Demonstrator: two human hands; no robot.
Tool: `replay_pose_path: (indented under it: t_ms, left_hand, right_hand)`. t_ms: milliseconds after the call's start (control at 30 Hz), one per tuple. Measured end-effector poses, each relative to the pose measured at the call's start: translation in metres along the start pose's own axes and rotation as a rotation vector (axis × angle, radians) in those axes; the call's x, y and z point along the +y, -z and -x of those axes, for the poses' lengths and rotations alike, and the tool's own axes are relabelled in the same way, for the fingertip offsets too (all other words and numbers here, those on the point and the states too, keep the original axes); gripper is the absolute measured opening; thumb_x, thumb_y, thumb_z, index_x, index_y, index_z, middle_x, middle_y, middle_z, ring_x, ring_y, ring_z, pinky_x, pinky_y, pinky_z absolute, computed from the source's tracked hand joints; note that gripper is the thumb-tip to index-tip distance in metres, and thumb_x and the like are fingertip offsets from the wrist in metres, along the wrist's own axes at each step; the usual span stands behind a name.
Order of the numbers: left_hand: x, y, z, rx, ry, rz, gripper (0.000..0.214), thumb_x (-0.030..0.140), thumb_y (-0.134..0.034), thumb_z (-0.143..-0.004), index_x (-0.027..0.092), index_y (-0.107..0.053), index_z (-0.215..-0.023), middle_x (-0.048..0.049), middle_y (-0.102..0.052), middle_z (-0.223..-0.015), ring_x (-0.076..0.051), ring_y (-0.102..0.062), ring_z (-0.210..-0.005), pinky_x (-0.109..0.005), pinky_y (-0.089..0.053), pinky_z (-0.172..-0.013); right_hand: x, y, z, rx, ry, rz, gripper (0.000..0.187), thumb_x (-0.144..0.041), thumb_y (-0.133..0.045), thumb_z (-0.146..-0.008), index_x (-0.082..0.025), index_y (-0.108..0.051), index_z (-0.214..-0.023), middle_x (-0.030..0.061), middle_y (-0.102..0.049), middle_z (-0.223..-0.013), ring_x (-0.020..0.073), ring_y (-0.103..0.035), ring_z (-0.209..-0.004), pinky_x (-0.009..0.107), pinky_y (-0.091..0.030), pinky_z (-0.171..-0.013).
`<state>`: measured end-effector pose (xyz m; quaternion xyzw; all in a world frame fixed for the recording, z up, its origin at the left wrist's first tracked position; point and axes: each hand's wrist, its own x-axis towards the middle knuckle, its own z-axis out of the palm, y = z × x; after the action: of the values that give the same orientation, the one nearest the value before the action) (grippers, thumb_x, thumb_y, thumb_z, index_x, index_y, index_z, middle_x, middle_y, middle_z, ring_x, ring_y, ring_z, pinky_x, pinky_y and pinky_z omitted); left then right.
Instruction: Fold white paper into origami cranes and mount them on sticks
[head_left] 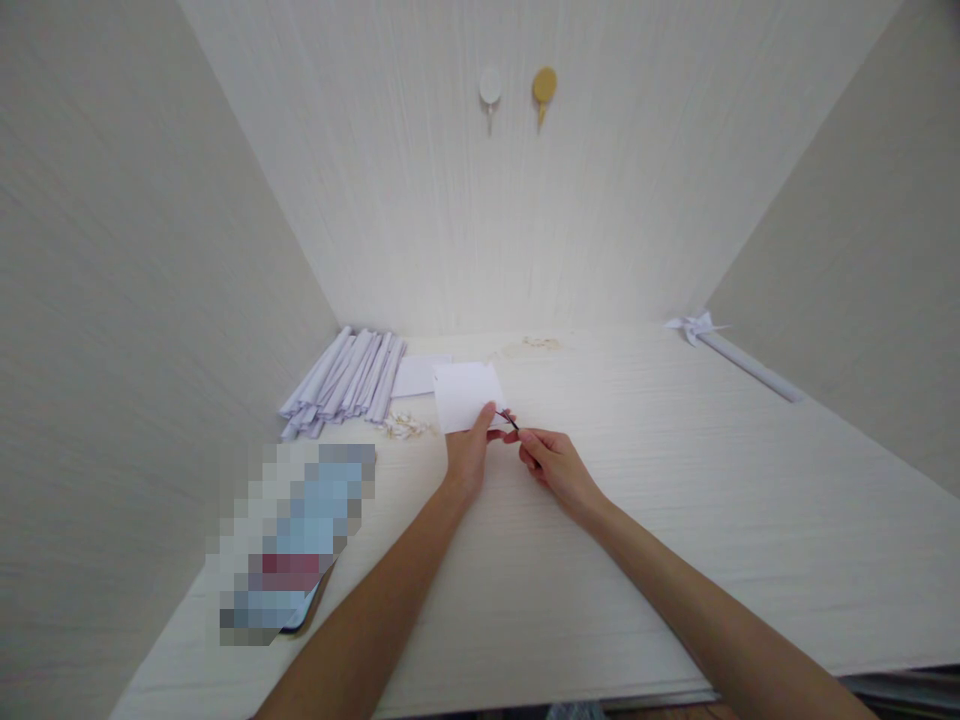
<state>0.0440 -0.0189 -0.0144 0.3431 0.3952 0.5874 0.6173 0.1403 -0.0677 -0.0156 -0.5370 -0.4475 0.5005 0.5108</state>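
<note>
My left hand [471,450] grips a square sheet of white paper [466,392], its thumb on the lower right corner. Close by on the right, my right hand [551,465] is closed around what look like small dark scissors [512,422]. Their thin blades point up and left, meeting the paper's corner near my left thumb. Most of the handle is hidden in my right fingers. Behind the held sheet, more white paper [414,376] lies flat on the table. A small heap of pale thin bits [405,426] lies left of my left hand.
Several rolled white paper tubes [352,375] are piled at the back left. A blurred phone [307,540] lies at the left. A paper pinwheel [695,327] on a tube rests by the right wall. Two round hooks, white [490,86] and yellow [544,85], are on the back wall.
</note>
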Motion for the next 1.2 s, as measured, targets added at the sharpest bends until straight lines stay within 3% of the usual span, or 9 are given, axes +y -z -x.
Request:
replay_pose_path:
  t_ms: [1200]
  left_hand:
    - [0.0014, 0.0, 0.0006, -0.032, 0.002, 0.037, 0.027, 0.024, -0.066, -0.058, 0.014, -0.057, -0.082, -0.0001, -0.064, -0.064, -0.015, -0.062, -0.059, -0.023, -0.045, -0.046]
  right_hand:
    - [0.0011, 0.0003, 0.0002, 0.024, 0.016, -0.009, 0.038, -0.047, -0.052, -0.067, -0.011, -0.063, -0.072, -0.0071, -0.034, -0.044, 0.0048, -0.023, -0.038, 0.022, -0.013, -0.037]
